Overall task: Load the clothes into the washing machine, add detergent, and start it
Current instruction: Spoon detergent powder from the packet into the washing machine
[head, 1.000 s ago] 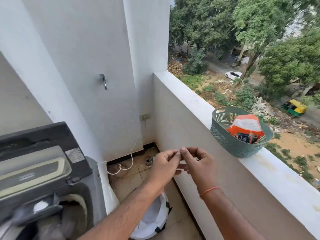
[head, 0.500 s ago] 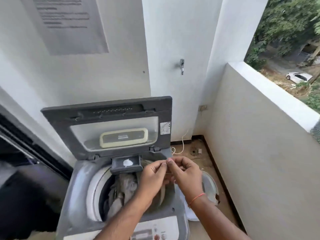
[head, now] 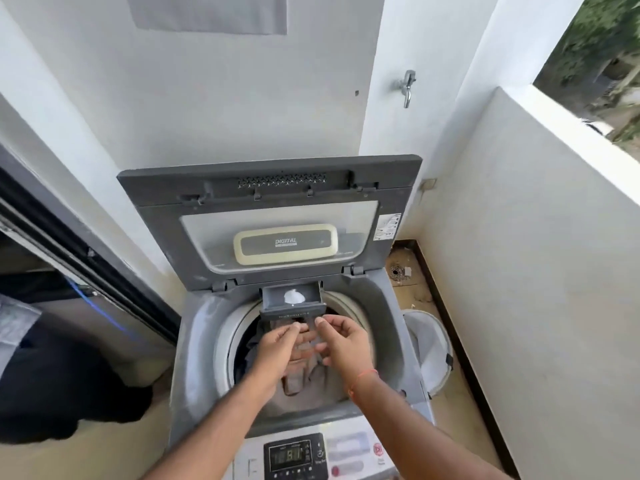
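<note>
The grey top-load washing machine (head: 194, 341) stands with its lid (head: 270, 188) raised against the wall. Brown and dark clothes (head: 304, 386) lie in the drum. At the drum's back rim the detergent drawer (head: 273, 299) is pulled out, with a heap of white powder (head: 294, 296) in it. My left hand (head: 280, 348) and my right hand (head: 344, 344) hover side by side over the drum, just in front of the drawer. Their fingers are apart and hold nothing visible. The lit control panel (head: 294, 457) is at the front edge.
A white laundry basket (head: 429, 351) stands on the floor, squeezed between the washer and the balcony wall (head: 536, 271). A tap (head: 408, 87) sticks out of the wall above. A dark sliding door frame (head: 86, 268) runs along the left.
My view has swung left from the balcony ledge to the washer. Both hands have come down over the drum, and their pinched fingertips have parted.
</note>
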